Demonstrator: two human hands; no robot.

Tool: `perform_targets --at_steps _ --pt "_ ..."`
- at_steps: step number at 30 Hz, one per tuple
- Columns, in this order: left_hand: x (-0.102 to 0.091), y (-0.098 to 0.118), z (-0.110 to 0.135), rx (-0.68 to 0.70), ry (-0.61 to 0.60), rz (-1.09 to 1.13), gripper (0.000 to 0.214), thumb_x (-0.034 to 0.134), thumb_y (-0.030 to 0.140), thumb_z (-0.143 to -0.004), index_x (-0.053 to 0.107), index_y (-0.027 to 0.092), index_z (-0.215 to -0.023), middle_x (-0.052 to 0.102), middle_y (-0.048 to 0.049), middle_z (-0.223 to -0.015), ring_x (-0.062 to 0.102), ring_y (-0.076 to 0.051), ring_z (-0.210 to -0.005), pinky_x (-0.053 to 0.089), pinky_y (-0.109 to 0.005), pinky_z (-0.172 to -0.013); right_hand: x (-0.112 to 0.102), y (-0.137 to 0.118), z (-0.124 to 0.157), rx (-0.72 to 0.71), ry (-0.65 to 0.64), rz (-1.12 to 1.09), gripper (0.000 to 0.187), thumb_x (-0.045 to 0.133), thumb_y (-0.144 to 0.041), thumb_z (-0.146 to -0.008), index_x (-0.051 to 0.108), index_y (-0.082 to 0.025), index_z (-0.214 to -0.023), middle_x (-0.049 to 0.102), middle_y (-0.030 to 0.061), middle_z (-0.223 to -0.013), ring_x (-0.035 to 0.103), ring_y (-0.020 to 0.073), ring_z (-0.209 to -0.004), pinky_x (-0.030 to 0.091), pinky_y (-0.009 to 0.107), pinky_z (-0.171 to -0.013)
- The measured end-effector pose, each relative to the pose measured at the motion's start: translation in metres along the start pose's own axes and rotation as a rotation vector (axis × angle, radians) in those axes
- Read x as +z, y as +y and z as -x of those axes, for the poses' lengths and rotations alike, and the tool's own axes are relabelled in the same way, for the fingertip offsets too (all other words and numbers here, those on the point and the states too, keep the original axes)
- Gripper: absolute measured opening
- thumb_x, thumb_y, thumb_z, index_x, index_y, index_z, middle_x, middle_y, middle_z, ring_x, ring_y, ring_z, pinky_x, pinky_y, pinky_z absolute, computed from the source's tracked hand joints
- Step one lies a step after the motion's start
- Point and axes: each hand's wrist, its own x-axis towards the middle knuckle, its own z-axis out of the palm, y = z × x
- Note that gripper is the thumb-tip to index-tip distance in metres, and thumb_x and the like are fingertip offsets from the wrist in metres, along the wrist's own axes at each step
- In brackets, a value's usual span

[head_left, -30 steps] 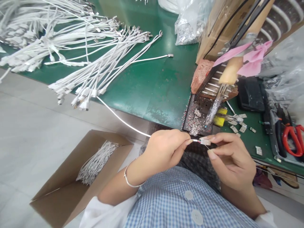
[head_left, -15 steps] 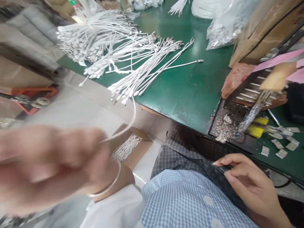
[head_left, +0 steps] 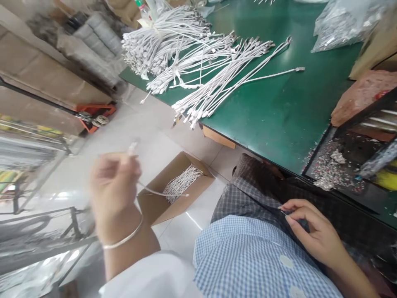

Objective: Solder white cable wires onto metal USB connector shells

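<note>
Over there, thin white cables (head_left: 223,76) are lying across the green flat tabletop (head_left: 279,111) at upper centre. Below, an open brown cardboard box (head_left: 197,192) is holding more. The worker's left hand (head_left: 116,178) is hovering left of it; a clear plastic bag (head_left: 344,25) is lying upper right.

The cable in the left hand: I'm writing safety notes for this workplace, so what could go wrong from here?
1. The cable trails loose from the left hand, across the box in this view; it might snag there.
2. Ends of the pile jut past the bench edge; a light tug could drag some off.
3. Loose scraps lie near that edge too, and might get knocked down.
</note>
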Motion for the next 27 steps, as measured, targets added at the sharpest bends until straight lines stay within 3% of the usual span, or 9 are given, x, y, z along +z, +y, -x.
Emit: perform_targets --at_steps 3,5,8,11,14,18,21,22,27 --pt "0.018 -0.035 -0.024 -0.095 0.041 -0.216 0.022 0.061 0.041 -0.084 0.061 0.020 -0.080 0.059 0.0014 -0.063 0.052 -0.014 -0.054 0.046 -0.027 -0.056 0.000 0.011 0.004 0.005 0.026 0.015 0.010 0.059 -0.016 -0.089 0.059 -0.023 -0.082 0.063 0.0044 -0.100 0.066 0.0143 -0.091 0.054 0.025 -0.082" --pt "0.031 -0.061 -0.036 -0.167 -0.006 -0.302 0.017 0.063 0.035 -0.079 0.063 0.018 -0.079 0.065 -0.0032 -0.068 0.063 -0.020 -0.065 0.053 -0.034 -0.067 0.000 0.017 0.006 0.010 0.037 0.021 0.009 0.059 -0.017 -0.089 0.059 -0.023 -0.082 0.064 0.0041 -0.099 0.067 0.0141 -0.090 0.054 0.025 -0.081" --pt "0.047 -0.092 -0.042 -0.237 -0.048 -0.397 0.025 0.068 0.026 -0.071 0.066 0.015 -0.094 0.072 -0.0171 -0.100 0.067 -0.036 -0.104 0.051 -0.050 -0.095 0.000 0.022 0.008 0.024 0.052 0.027 0.008 0.060 -0.018 -0.088 0.060 -0.023 -0.082 0.064 0.0042 -0.099 0.067 0.0141 -0.087 0.054 0.025 -0.080" --pt "0.060 -0.096 -0.042 -0.198 -0.080 -0.413 0.042 0.066 0.027 -0.075 0.063 0.010 -0.113 0.062 -0.0266 -0.129 0.056 -0.043 -0.126 0.045 -0.058 -0.104 0.004 0.023 0.009 0.040 0.064 0.034 0.008 0.060 -0.018 -0.088 0.060 -0.023 -0.081 0.065 0.0042 -0.097 0.068 0.0140 -0.086 0.054 0.024 -0.078" --pt "0.074 -0.070 -0.044 -0.042 -0.113 -0.359 0.043 0.057 0.036 -0.086 0.060 0.010 -0.120 0.061 -0.0248 -0.131 0.061 -0.037 -0.120 0.050 -0.054 -0.099 0.011 0.022 0.008 0.056 0.058 0.034 0.010 0.060 -0.019 -0.088 0.059 -0.022 -0.078 0.065 0.0040 -0.094 0.068 0.0139 -0.084 0.055 0.024 -0.076" --pt "0.103 -0.010 -0.053 0.236 -0.172 -0.254 0.030 0.057 0.041 -0.089 0.067 0.018 -0.106 0.070 -0.0109 -0.112 0.065 -0.024 -0.105 0.051 -0.041 -0.099 0.021 0.021 0.008 0.079 0.034 0.027 0.014 0.058 -0.020 -0.089 0.058 -0.021 -0.075 0.065 0.0047 -0.092 0.068 0.0148 -0.083 0.056 0.025 -0.075" --pt "0.138 0.035 -0.068 0.621 -0.278 -0.233 0.023 0.052 0.033 -0.093 0.067 0.018 -0.101 0.071 -0.0098 -0.105 0.064 -0.023 -0.103 0.050 -0.039 -0.098 0.025 0.021 0.008 0.085 0.025 0.024 0.016 0.057 -0.021 -0.090 0.057 -0.021 -0.074 0.065 0.0054 -0.091 0.068 0.0152 -0.082 0.057 0.025 -0.074" --pt "0.151 0.048 -0.074 0.668 -0.305 -0.289 0.021 0.051 0.029 -0.094 0.067 0.017 -0.101 0.070 -0.0105 -0.108 0.063 -0.023 -0.107 0.048 -0.040 -0.100 0.025 0.021 0.009 0.087 0.025 0.026 0.016 0.057 -0.021 -0.090 0.057 -0.021 -0.074 0.065 0.0056 -0.091 0.068 0.0153 -0.082 0.057 0.026 -0.074" --pt "0.204 0.085 -0.110 0.426 -0.309 -0.574 0.024 0.059 0.023 -0.089 0.063 0.014 -0.111 0.063 -0.0182 -0.124 0.056 -0.034 -0.121 0.044 -0.046 -0.101 0.022 0.026 0.018 0.104 0.053 0.038 0.020 0.054 -0.025 -0.092 0.057 -0.020 -0.074 0.065 0.0068 -0.090 0.068 0.0160 -0.083 0.057 0.027 -0.076"
